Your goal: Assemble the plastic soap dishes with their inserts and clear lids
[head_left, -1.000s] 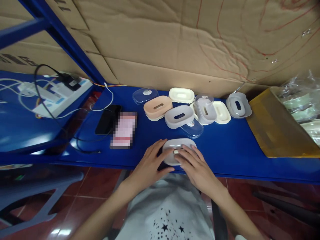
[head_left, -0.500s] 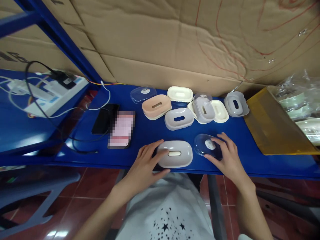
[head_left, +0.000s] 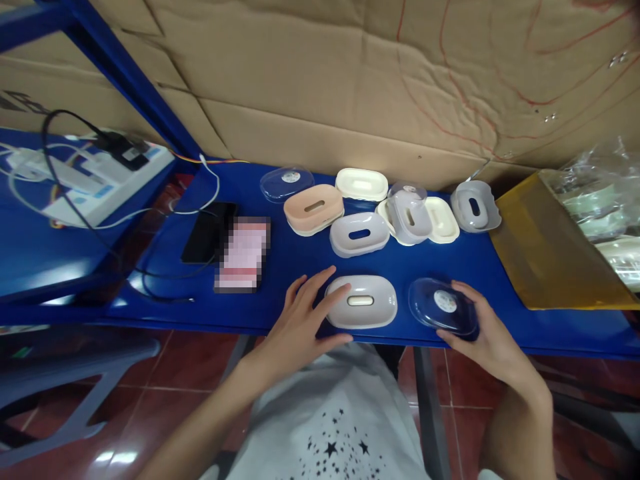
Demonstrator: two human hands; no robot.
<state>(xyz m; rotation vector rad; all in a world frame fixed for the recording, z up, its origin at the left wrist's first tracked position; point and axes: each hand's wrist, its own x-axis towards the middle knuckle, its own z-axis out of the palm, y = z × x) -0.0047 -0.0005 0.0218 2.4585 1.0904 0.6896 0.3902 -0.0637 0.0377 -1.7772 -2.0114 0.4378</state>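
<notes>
— While the grey dish [head_left: 361, 319] lies on the bench [head_left: 430, 262] beside its front edge, where are your hands?

— My right hand [head_left: 463, 312] grasps a clear lid [head_left: 430, 308] between thumb and fingers, right of the dish and near the same edge; its round sticker [head_left: 445, 301] faces up. My left hand [head_left: 303, 319] is spread, unclenched, at the dish's left end, index finger over the rim; whether it touches, I cannot tell.

— And the dish's slot?

— A pale bar [head_left: 360, 301] sits in it.

— Toward the back edge?

— A grey slotted tray [head_left: 350, 249] lies beyond the dish, just beside a peach piece [head_left: 299, 212]; a phone [head_left: 243, 252] lies to their left.
</notes>
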